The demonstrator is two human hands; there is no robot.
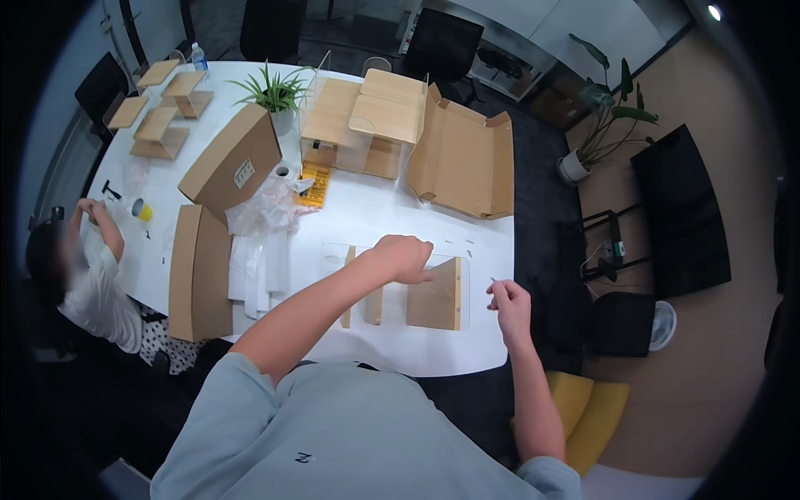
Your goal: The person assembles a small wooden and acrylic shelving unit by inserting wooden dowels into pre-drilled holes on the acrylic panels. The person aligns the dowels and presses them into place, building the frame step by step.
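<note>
Leaning over the white table (417,350), the person has the left hand (402,257) curled into a loose fist, knuckles up, resting on the top edge of the wooden panels (433,296) that stand on a clear acrylic sheet (333,252) at the centre of the frame. That forearm crosses the body from the lower left, elbow bent, wrist level. The right hand (508,302) hangs just right of the panels at the table's near edge, forearm rising from the lower right, with fingers pressed together on something tiny, perhaps a screw; it is too small to tell.

My worry is the upright panels: they look propped only by that fist, so a shift of weight could tip them flat or slide them on the slick acrylic. The small part sits pinched right over the table edge, and a slip would likely send it to the dark carpet (542,200). Crumpled plastic wrapping (262,212) and flat cardboard boxes (200,271) crowd the left-centre of the frame, where a sleeve could drag them.
</note>
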